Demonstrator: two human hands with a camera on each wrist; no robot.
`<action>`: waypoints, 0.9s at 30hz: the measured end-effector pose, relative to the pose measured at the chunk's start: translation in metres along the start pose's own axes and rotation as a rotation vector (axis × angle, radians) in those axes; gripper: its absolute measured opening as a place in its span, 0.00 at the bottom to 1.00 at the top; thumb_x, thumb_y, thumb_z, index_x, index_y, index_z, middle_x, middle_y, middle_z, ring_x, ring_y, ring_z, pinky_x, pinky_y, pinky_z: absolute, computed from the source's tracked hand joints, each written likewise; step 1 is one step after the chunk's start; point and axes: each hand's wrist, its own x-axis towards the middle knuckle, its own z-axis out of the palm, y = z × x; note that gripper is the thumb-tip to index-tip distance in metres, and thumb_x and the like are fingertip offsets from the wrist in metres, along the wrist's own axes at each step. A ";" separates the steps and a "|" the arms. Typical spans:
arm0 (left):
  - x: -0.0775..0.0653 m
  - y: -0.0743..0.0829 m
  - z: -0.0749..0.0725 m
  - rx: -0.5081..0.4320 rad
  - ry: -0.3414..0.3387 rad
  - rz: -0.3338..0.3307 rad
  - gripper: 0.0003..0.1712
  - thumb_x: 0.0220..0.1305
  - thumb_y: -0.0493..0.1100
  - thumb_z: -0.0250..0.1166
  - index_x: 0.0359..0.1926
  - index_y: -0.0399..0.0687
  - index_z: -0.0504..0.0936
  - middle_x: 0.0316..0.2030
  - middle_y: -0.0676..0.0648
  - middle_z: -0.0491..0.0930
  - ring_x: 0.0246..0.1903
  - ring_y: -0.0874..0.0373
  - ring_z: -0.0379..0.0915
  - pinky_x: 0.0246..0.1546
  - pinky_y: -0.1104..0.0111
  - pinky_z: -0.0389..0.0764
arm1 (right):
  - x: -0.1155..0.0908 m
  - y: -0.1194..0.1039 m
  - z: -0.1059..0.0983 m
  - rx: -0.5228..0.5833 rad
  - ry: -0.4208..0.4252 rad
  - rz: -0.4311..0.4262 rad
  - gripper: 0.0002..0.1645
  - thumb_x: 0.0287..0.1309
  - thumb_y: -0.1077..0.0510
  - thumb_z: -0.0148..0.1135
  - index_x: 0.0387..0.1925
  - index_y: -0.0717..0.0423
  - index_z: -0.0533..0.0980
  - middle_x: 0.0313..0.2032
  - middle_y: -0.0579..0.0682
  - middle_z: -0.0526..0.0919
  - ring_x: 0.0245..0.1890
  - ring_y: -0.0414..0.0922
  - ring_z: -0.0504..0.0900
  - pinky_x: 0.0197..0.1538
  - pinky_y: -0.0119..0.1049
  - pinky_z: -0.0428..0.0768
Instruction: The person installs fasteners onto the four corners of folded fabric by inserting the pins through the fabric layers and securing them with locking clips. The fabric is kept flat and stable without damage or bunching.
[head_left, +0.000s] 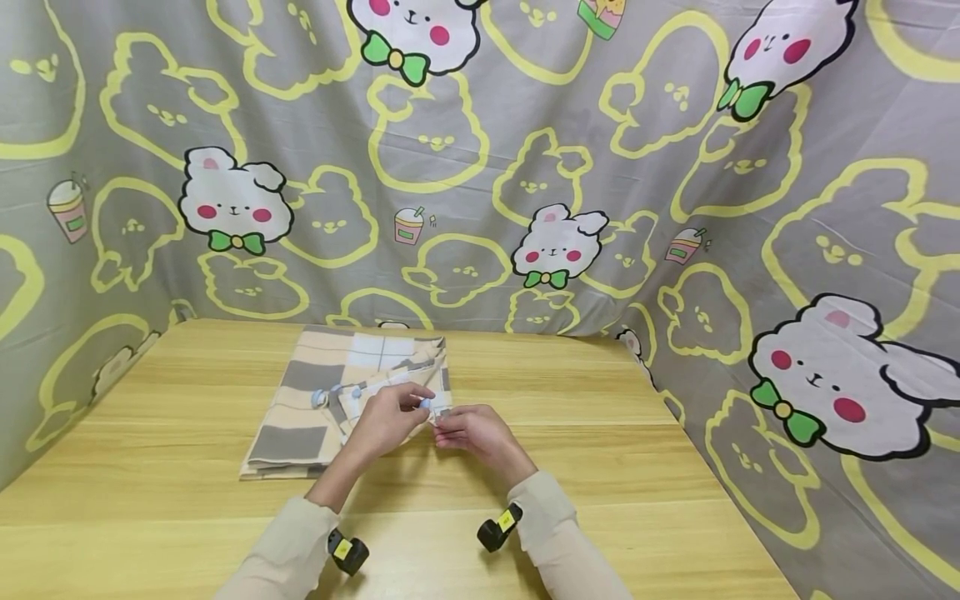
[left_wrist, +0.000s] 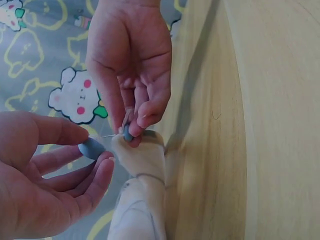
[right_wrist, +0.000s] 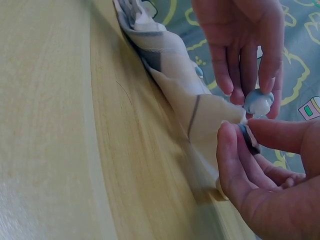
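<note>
A folded plaid cloth (head_left: 288,412) in beige, grey and white lies on the table. At its near right corner, my left hand (head_left: 388,421) pinches a rounded blue cap (left_wrist: 91,148) between thumb and fingers. In the right wrist view, the cap's whitish inner side shows. My right hand (head_left: 476,433) pinches the cloth corner together with a small blue disc (right_wrist: 248,139). A thin pin-like line spans from the cap towards the corner in the left wrist view. The cap and disc are apart.
Other blue caps, one of them a fastener (head_left: 318,398), sit on the cloth to the left of my hands. The wooden table (head_left: 562,392) reaches back to a grey curtain (head_left: 465,308) with cartoon prints, which also runs along both sides.
</note>
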 end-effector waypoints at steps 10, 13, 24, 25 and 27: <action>0.003 -0.002 0.001 -0.004 -0.016 -0.026 0.17 0.70 0.37 0.60 0.57 0.46 0.85 0.43 0.42 0.88 0.42 0.52 0.85 0.37 0.62 0.81 | 0.002 0.001 0.000 -0.002 -0.008 -0.012 0.15 0.64 0.69 0.60 0.48 0.79 0.76 0.36 0.59 0.87 0.30 0.41 0.85 0.42 0.34 0.86; 0.003 -0.003 0.001 -0.003 -0.020 -0.028 0.18 0.70 0.37 0.59 0.57 0.45 0.84 0.40 0.43 0.89 0.39 0.55 0.85 0.34 0.65 0.80 | 0.002 0.002 0.000 -0.005 -0.010 -0.014 0.16 0.64 0.69 0.59 0.49 0.79 0.76 0.35 0.58 0.87 0.30 0.41 0.85 0.42 0.34 0.86; 0.003 -0.004 0.002 -0.043 -0.022 -0.047 0.14 0.70 0.36 0.61 0.54 0.42 0.81 0.42 0.41 0.89 0.41 0.53 0.86 0.37 0.63 0.81 | 0.002 0.002 0.000 -0.009 -0.008 -0.011 0.16 0.64 0.68 0.59 0.49 0.80 0.76 0.35 0.58 0.86 0.30 0.41 0.85 0.42 0.34 0.86; 0.003 -0.004 0.002 -0.048 -0.020 -0.049 0.12 0.70 0.36 0.61 0.53 0.42 0.81 0.42 0.41 0.89 0.41 0.52 0.86 0.39 0.62 0.82 | 0.002 0.002 0.000 -0.008 -0.008 -0.010 0.17 0.64 0.68 0.60 0.49 0.80 0.76 0.34 0.57 0.86 0.30 0.41 0.85 0.42 0.34 0.86; 0.003 -0.004 0.002 -0.050 -0.012 -0.048 0.10 0.69 0.37 0.63 0.50 0.42 0.81 0.43 0.41 0.89 0.42 0.52 0.86 0.42 0.60 0.82 | 0.002 0.001 0.000 -0.008 -0.009 -0.009 0.17 0.64 0.68 0.60 0.49 0.80 0.75 0.34 0.57 0.86 0.30 0.41 0.85 0.41 0.34 0.86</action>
